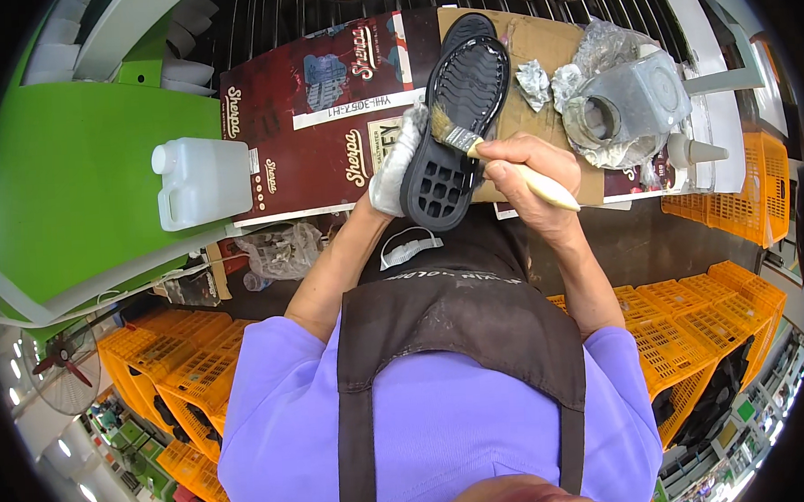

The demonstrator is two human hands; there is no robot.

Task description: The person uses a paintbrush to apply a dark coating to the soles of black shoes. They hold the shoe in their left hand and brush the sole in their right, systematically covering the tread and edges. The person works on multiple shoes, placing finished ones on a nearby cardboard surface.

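Observation:
My left hand [396, 166], in a white glove, grips a black shoe sole [439, 185] by its left side, with the heel grid toward me. Bare, my right hand [535, 166] is closed around the pale handle of a paintbrush [550, 189]. The brush's bristles rest at the sole's left edge, near its middle, close to my gloved fingers. Another black sole [469, 29] shows partly beyond the held one, on the cardboard; the rest of it is hidden.
Printed maroon cardboard [276, 140] and brown cardboard [541, 43] cover the bench. On the left stands a white jug [206, 188]. To the right are a clear plastic container [651, 88], crumpled wrapping [532, 86] and a nozzle bottle [698, 152]. Orange crates [178, 350] flank me; metal rollers [266, 19] lie beyond.

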